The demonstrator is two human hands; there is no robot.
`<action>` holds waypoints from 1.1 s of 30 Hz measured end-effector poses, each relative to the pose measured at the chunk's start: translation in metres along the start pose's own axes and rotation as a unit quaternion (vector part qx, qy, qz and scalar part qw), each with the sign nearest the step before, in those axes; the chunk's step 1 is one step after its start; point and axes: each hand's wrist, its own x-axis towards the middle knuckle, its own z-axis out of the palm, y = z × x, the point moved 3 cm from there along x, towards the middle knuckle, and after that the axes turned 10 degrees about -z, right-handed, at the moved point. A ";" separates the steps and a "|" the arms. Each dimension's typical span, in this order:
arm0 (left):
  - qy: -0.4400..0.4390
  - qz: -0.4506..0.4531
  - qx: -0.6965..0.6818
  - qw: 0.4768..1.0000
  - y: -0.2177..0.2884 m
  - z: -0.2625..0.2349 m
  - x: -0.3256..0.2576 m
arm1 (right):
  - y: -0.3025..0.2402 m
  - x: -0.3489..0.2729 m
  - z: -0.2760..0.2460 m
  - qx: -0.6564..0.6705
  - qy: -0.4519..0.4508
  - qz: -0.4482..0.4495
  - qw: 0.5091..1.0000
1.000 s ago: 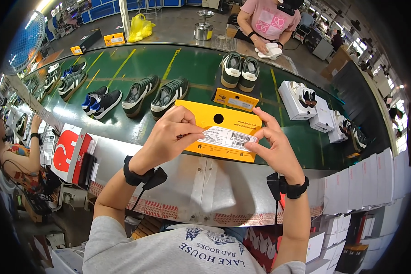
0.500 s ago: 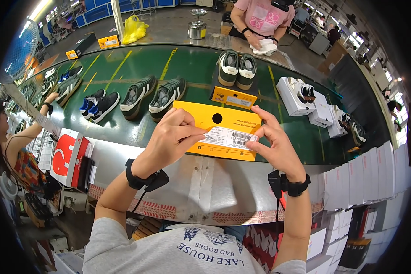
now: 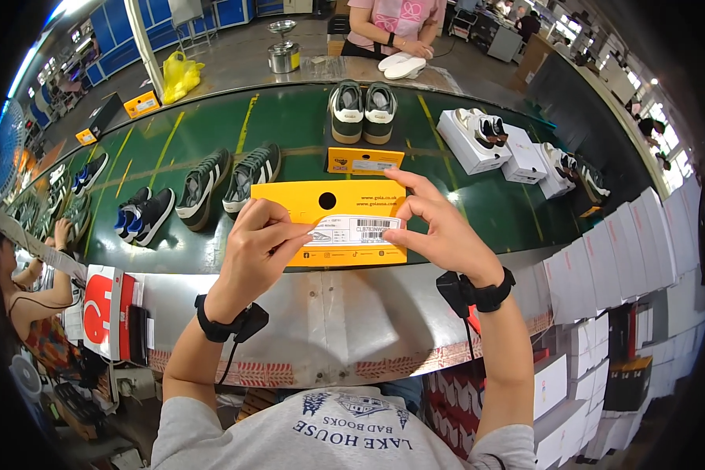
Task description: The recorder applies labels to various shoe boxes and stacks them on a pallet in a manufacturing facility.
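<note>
- The left hand (image 3: 257, 244) pinches the left end of a white rectangular barcode label (image 3: 356, 231); the right hand (image 3: 439, 227) pinches its right end, thumb and forefinger closed on it.
- The label lies flat on the end face of a yellow cardboard shoebox (image 3: 329, 211), which both hands hold at the near edge of the green conveyor belt (image 3: 290, 125), above a bare steel ledge (image 3: 321, 305).
- To the left hangs a red-and-white sign (image 3: 102, 309).
- Farther along the belt stand a smaller yellow box (image 3: 364, 160), dark sneakers (image 3: 363, 111) and white open shoeboxes (image 3: 478, 141).
- Beyond, grey factory floor (image 3: 227, 63).
</note>
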 end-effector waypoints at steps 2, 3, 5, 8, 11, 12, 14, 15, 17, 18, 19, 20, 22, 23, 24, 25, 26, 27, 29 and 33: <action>-0.005 -0.011 -0.007 1.000 0.000 0.001 -0.001 | 0.001 -0.001 0.001 -0.006 0.000 -0.002 1.000; -0.024 -0.038 0.002 0.999 -0.001 0.002 -0.001 | 0.002 -0.001 0.001 -0.008 0.000 -0.008 1.000; 0.010 0.006 0.044 0.999 0.003 0.003 -0.002 | 0.002 -0.004 0.000 -0.031 -0.007 -0.025 0.999; 0.031 0.025 0.093 0.995 0.006 0.007 -0.003 | 0.004 -0.009 -0.004 -0.024 0.006 -0.021 0.999; 0.032 -0.012 0.064 0.997 0.001 0.011 0.003 | 0.009 -0.013 -0.003 0.057 0.057 0.017 0.997; 0.024 -0.020 0.031 0.999 -0.002 0.012 0.006 | 0.011 -0.014 -0.001 0.104 0.086 0.056 0.989; 0.022 -0.030 -0.002 0.999 -0.005 0.015 0.011 | 0.003 -0.013 0.007 -0.007 0.120 0.009 0.993; 0.029 -0.037 -0.003 0.999 -0.007 0.016 0.014 | -0.002 -0.011 0.013 -0.116 0.154 0.004 0.981; 0.034 -0.044 -0.003 0.998 -0.008 0.019 0.015 | -0.023 -0.004 0.040 -0.412 0.179 -0.126 0.885; 0.031 -0.039 0.010 0.999 -0.008 0.020 0.015 | -0.031 -0.001 0.060 -0.376 0.130 -0.134 0.907; 0.032 -0.028 0.020 0.999 -0.008 0.022 0.016 | -0.038 0.005 0.084 -0.328 0.094 -0.167 0.925; 0.028 -0.033 0.024 0.999 -0.009 0.023 0.016 | -0.045 0.007 0.106 -0.321 0.027 -0.130 0.938; 0.040 -0.034 0.019 0.998 -0.011 0.022 0.017 | -0.043 0.005 0.111 -0.327 0.036 -0.108 0.938; 0.039 -0.036 0.022 0.998 -0.011 0.022 0.016 | -0.041 0.005 0.113 -0.333 0.042 -0.092 0.938; 0.033 -0.040 0.018 0.999 -0.012 0.022 0.016 | -0.036 0.000 0.109 -0.338 0.038 -0.081 0.937; 0.027 -0.044 0.009 0.999 -0.013 0.022 0.016 | -0.032 -0.006 0.103 -0.333 0.035 -0.078 0.939; 0.026 -0.043 0.009 0.999 -0.013 0.022 0.016 | -0.026 -0.015 0.093 -0.358 0.041 -0.053 0.931; 0.026 -0.043 0.011 0.999 -0.013 0.023 0.016 | -0.020 -0.023 0.083 -0.385 0.048 -0.029 0.921; 0.025 -0.047 -0.002 0.999 -0.012 0.026 0.016 | -0.015 -0.039 0.066 -0.404 0.048 -0.017 0.913; 0.046 -0.043 -0.025 0.998 -0.003 0.028 0.012 | -0.019 -0.062 0.039 -0.440 0.039 0.147 0.885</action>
